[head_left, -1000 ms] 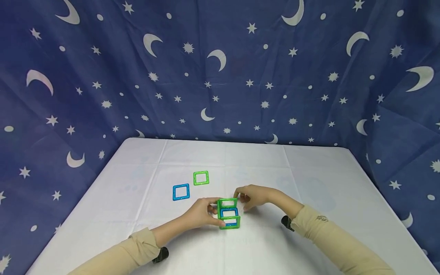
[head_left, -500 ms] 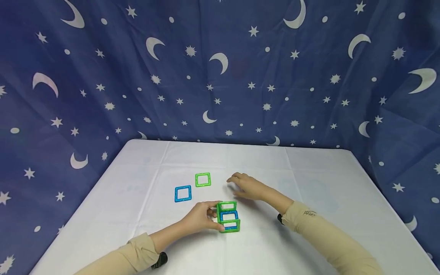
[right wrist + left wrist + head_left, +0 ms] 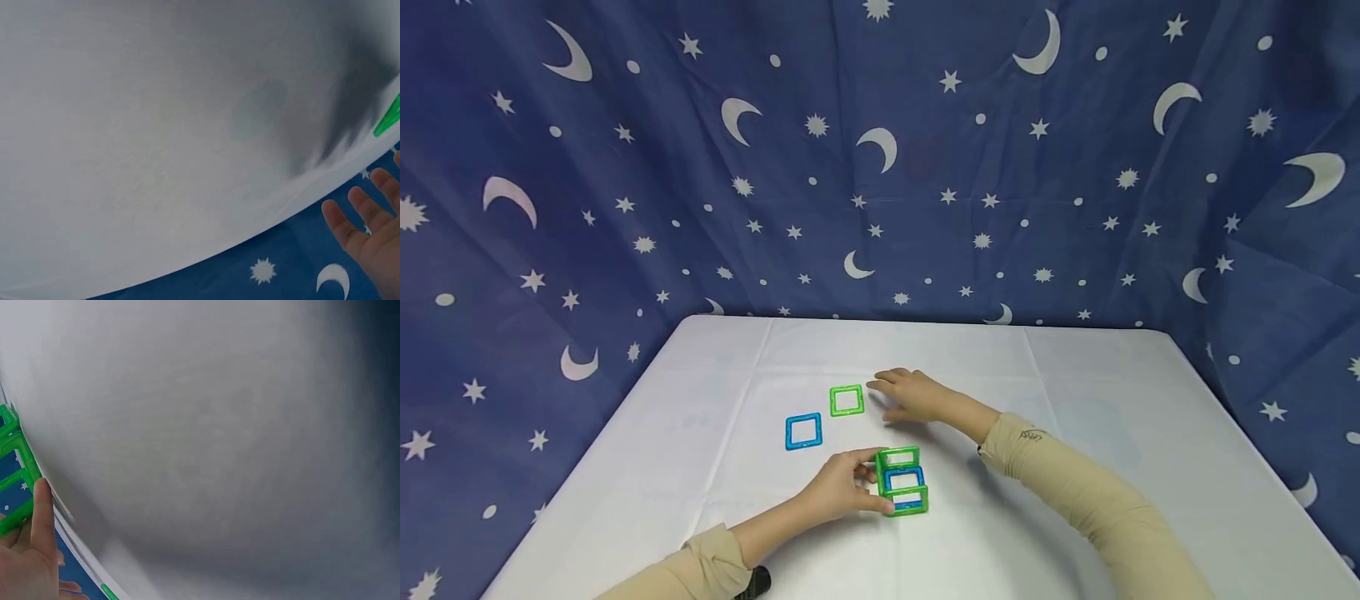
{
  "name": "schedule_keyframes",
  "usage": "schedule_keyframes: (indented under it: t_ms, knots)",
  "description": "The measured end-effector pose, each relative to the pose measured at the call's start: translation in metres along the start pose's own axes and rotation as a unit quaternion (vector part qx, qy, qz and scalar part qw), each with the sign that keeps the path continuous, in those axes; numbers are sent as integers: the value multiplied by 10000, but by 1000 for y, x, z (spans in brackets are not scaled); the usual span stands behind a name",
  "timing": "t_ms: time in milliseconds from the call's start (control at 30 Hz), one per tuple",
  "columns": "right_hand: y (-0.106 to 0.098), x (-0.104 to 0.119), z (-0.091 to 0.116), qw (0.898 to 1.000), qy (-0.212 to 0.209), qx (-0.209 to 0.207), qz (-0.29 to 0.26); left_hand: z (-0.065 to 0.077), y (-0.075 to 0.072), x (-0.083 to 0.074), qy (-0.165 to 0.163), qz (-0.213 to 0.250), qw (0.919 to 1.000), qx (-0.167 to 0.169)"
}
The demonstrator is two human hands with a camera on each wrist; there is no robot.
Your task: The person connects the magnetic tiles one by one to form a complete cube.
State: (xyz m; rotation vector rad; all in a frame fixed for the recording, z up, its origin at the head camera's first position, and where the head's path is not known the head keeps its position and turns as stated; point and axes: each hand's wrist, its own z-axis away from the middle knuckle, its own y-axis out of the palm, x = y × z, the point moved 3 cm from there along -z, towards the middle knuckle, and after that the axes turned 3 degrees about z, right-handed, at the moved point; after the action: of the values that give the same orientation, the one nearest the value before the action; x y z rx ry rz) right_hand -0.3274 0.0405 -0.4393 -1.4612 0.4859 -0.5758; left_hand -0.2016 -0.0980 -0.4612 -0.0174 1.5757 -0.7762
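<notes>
My left hand (image 3: 841, 490) grips a small box-like build of magnetic tiles (image 3: 907, 492), its thumb at the near corner and its fingers behind the left side. Green square frames stand upright round blue ones lying flat; the right side has no wall. In the left wrist view, a finger (image 3: 42, 519) lies against the green frames. Fingers spread, my right hand (image 3: 917, 395) hovers just right of a loose green magnetic tile (image 3: 847, 412) and holds nothing. A loose blue magnetic tile (image 3: 805, 447) lies flat, nearer and to the left of the green one.
A white cloth covers the table (image 3: 1045, 367). Behind it hangs a dark blue curtain (image 3: 925, 150) with moons and stars. A black strap or device (image 3: 758, 582) shows at my left wrist.
My right hand has left the build's right side and moved away from me and left to the loose green tile, its fingers straightening. My left hand still holds the build.
</notes>
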Motion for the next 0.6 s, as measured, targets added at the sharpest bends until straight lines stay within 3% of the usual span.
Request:
schedule_keyframes:
  t_ms: [267,600]
  knots:
    - [11,11,-14,9931,-262,1099,327,0,0,1,16,-32,9999,140]
    - [10,5,-3,9919,-233,1195,367,0,2,1,-15,43,9999,116]
